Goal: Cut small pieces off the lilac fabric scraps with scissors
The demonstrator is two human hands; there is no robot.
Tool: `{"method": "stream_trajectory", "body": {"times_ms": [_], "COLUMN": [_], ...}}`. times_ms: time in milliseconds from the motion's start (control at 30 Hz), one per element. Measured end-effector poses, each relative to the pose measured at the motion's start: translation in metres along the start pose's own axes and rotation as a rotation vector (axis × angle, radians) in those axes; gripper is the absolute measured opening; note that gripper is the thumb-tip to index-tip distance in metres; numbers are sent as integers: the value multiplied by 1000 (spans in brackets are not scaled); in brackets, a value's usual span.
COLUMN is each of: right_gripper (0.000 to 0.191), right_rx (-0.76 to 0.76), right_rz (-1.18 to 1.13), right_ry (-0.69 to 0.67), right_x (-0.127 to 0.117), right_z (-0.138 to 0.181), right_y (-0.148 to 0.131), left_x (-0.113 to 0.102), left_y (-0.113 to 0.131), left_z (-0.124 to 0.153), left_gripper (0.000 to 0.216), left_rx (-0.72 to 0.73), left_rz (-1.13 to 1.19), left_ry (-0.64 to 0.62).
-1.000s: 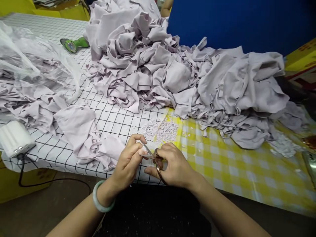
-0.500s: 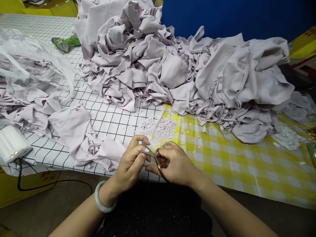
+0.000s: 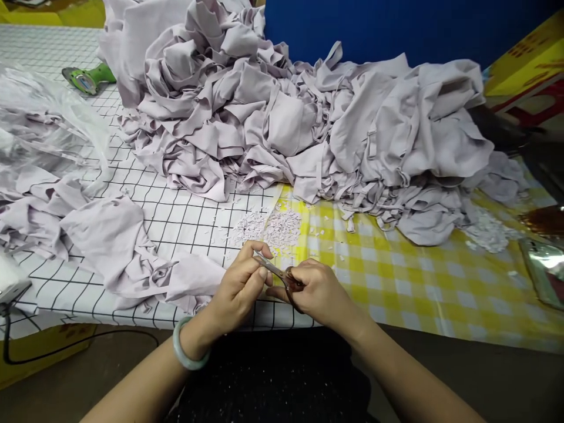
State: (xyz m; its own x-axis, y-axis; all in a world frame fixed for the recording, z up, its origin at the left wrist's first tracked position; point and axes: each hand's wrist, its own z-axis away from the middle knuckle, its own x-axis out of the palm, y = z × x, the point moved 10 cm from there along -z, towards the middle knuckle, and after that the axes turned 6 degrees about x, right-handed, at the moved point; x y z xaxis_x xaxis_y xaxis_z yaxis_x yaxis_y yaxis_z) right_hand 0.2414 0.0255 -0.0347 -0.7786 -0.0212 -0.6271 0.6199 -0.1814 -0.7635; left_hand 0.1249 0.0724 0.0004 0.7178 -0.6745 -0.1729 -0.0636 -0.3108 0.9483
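Observation:
My right hand (image 3: 319, 291) grips a small pair of scissors (image 3: 282, 274) at the table's near edge, blades pointing left and up. My left hand (image 3: 240, 288), with a pale green bangle (image 3: 185, 355) on the wrist, is pinched right at the blade tips; what it holds is too small to make out. Just beyond the hands lies a small heap of tiny pale fabric snippets (image 3: 268, 226). A loose lilac cloth piece (image 3: 127, 249) lies beside my left hand.
A big pile of lilac fabric (image 3: 299, 123) fills the table's back. More cloth under clear plastic (image 3: 39, 129) lies left. A green tool (image 3: 86, 78) sits far left, a white device with a cable (image 3: 11, 285) at the left edge, another snippet heap (image 3: 487, 229) right.
The scissor blades have closed from open. Both hands stay together at the table edge while the view has shifted right and slightly down.

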Motion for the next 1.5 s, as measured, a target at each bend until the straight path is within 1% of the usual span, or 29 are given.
{"method": "stream_trajectory", "body": {"times_ms": [100,167,233,300,333,367,400,467,500,533,567,633,700,733,767,800,867,900,933,1000,1067,1100,1133,1200,1233,1300,1367,1433,1500], "right_gripper": [63,56,55,58,57,53,50,43,41,41,43,41,21,11,9,13,19,23,25,27,28,26,21,15,14,12,11,11,16], "right_rx": [172,218,153,70,55,56,62,63,56,43,21,-48,-128,-168,-202,-227,-241,-228,-203,-147,-118,-118,-124,-137,-141,-124,-90,-38,-10], "right_rz": [-155,-289,-405,-495,-523,-533,-523,-468,-427,-377,-324,-216,-130,-113,-111,-121,-149,-154,-150,-119,-80,-63,-55,-70,-90,-133,-167,-217,-311], "right_ry": [17,46,29,-62,-105,-127,-124,-55,-13,18,33,20,0,-1,6,16,29,29,33,41,56,54,44,17,1,-13,-24,-6,51], "right_x": [-5,-7,-2,12,19,26,30,32,33,36,41,57,73,77,78,77,71,68,66,64,65,67,70,72,72,67,62,57,53], "right_z": [4,6,5,3,3,3,3,2,1,-2,-5,-14,-20,-21,-19,-16,-7,-2,1,5,3,2,1,1,3,10,17,20,16], "right_y": [27,34,26,12,8,7,6,4,1,-6,-16,-41,-65,-73,-78,-79,-72,-65,-58,-46,-43,-44,-46,-47,-45,-36,-25,-19,-25], "left_x": [4,9,18,15,3,-18,-46,-106,-129,-145,-154,-156,-152,-152,-154,-159,-170,-173,-173,-167,-162,-164,-169,-187,-197,-210,-203,-185,-163], "left_y": [-3,4,19,32,35,36,35,29,24,17,9,-10,-20,-20,-17,-12,-1,1,-2,-14,-26,-26,-22,-2,11,28,31,26,21], "left_z": [-3,0,7,19,26,34,45,75,89,99,104,102,92,85,79,75,69,68,67,66,65,64,62,59,60,64,67,71,76], "left_gripper": [31,29,25,21,21,21,22,24,22,18,15,22,15,9,9,13,17,16,14,7,1,4,8,11,10,8,12,14,16], "left_rx": [-13,24,106,175,174,148,104,-22,-76,-120,-153,-176,-152,-129,-107,-85,-49,-44,-55,-112,-168,-181,-180,-157,-145,-145,-191,-253,-295], "left_rz": [-36,-69,-121,-217,-288,-372,-464,-644,-721,-788,-846,-937,-986,-993,-995,-992,-972,-948,-914,-843,-800,-797,-799,-775,-717,-490,-217,-16,118], "left_ry": [6,-14,-102,-162,-131,-44,87,354,428,448,417,268,148,125,128,154,227,237,218,123,42,38,69,212,306,460,491,461,432]}}
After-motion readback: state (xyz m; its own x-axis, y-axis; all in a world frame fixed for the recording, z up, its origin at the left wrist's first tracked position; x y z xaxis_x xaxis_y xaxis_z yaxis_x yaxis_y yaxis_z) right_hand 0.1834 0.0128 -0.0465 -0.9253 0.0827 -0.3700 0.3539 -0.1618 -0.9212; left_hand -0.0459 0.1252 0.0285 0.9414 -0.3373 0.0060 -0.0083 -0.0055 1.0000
